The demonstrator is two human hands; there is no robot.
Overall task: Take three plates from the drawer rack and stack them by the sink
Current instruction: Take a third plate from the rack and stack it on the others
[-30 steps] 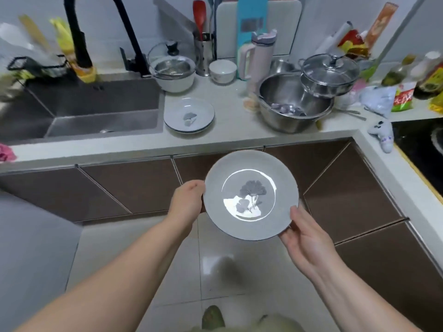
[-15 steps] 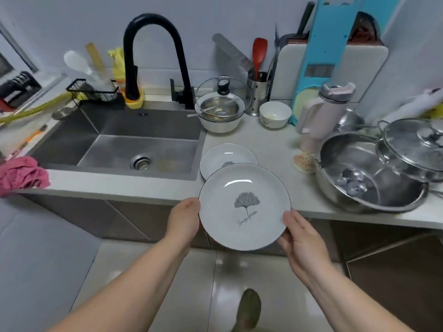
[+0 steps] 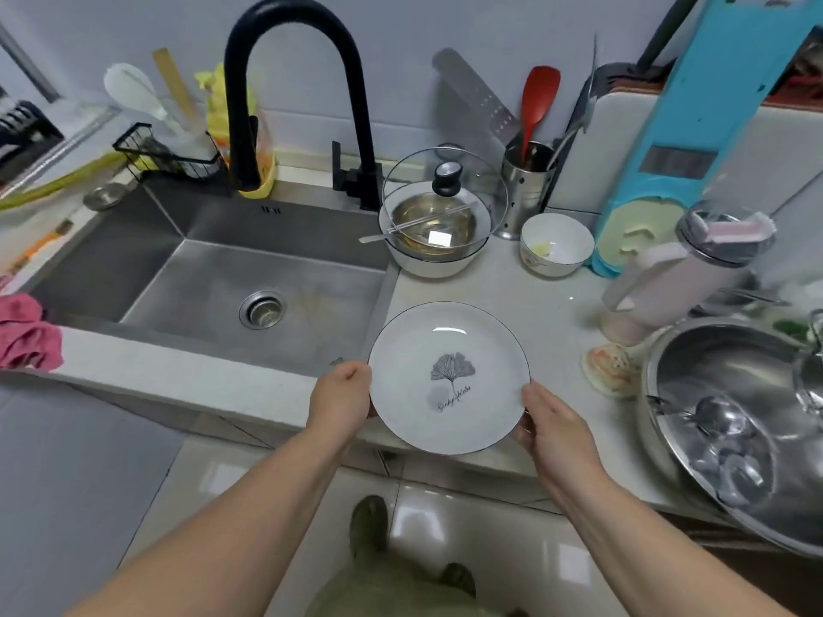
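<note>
Plate (image 3: pixel 449 378): white, thin dark rim line, grey ginkgo-leaf print at centre with grey script lettering under it. Faucet (image 3: pixel 285 77), 11 o'clock of plate: matte black. Sink (image 3: pixel 213 278), 10 o'clock: brushed steel grey. Cloth (image 3: pixel 24 336), 9 o'clock at sink's edge: pink. Countertop (image 3: pixel 552 313): off-white, faintly speckled. Small bowl (image 3: pixel 556 244), 1 o'clock: white, dark rim line, yellowish smear inside. Spatula (image 3: pixel 538 98), 12 o'clock: red. Slicer board (image 3: pixel 694 126), 2 o'clock: light blue with grey panel. Bottle (image 3: pixel 677 273), 2 o'clock: pale pink, clear lid. Large basin (image 3: pixel 730 416), 3 o'clock: shiny steel. Floor tile (image 3: pixel 445 518), 6 o'clock: glossy cream.
</note>
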